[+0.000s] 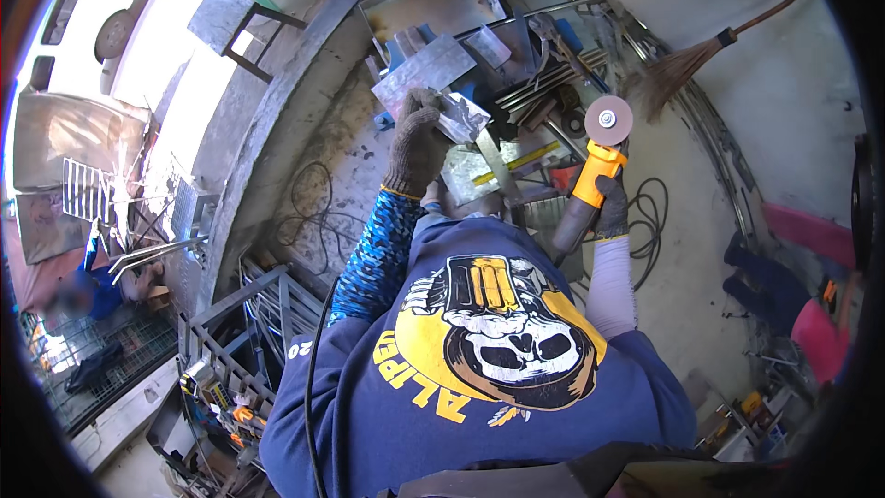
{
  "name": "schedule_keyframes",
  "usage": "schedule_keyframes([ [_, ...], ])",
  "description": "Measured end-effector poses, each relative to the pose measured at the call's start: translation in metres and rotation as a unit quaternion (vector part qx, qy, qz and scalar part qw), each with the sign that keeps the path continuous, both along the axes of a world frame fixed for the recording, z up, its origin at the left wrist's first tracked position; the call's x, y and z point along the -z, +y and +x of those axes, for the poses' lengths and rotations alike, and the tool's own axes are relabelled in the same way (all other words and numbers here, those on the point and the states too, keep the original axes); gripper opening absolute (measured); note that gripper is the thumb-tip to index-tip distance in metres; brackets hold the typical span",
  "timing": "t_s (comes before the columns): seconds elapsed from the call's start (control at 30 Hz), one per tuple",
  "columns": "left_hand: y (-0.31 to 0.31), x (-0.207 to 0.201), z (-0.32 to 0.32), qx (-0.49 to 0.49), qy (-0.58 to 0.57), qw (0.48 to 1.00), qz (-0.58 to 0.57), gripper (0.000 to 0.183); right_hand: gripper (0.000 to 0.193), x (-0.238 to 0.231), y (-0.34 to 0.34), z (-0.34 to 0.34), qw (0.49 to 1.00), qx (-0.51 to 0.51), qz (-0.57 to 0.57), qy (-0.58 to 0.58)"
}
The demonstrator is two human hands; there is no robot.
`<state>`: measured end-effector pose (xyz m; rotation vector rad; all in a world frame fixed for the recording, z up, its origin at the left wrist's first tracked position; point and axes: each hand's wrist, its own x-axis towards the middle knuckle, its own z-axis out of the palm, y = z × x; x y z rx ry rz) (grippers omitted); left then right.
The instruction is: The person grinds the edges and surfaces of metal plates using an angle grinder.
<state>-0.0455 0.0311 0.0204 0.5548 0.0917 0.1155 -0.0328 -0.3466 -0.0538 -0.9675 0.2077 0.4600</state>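
Note:
My right hand (pixel 612 207), in a dark knitted glove, is wrapped round the body of a yellow and black angle grinder (pixel 601 166). Its round cutting disc (pixel 601 113) points away from me, clear of the metal. Further left, my left hand (pixel 417 138), in a grey-brown glove, has its fingers curled at the edge of a shiny bent metal piece (pixel 463 117); part of the grip is hidden. A flat grey metal plate (pixel 433 69) lies just beyond it. A metal strip (pixel 498 164) and a yellow ruler-like bar (pixel 516 164) lie nearer me.
Behind the plate stands a metal tray (pixel 433 9). Pliers-like clamps (pixel 553 37) and steel bars crowd the right. A broom (pixel 687 69) leans there. Black cable (pixel 650 231) coils on the floor. Steel frames (pixel 249 314) stand at left; other people are at both sides.

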Motion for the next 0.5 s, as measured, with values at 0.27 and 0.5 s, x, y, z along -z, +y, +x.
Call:
schedule_keyframes([
  [0.27,0.018,0.001,0.003,0.005,0.072,0.996,-0.056,0.051,0.059,-0.037,0.029,-0.019,0.999,0.019,-0.044,0.004],
  [0.5,0.025,0.015,-0.025,0.116,0.182,0.969,-0.124,0.05,0.058,-0.035,0.038,-0.029,0.997,0.032,-0.039,0.053],
])
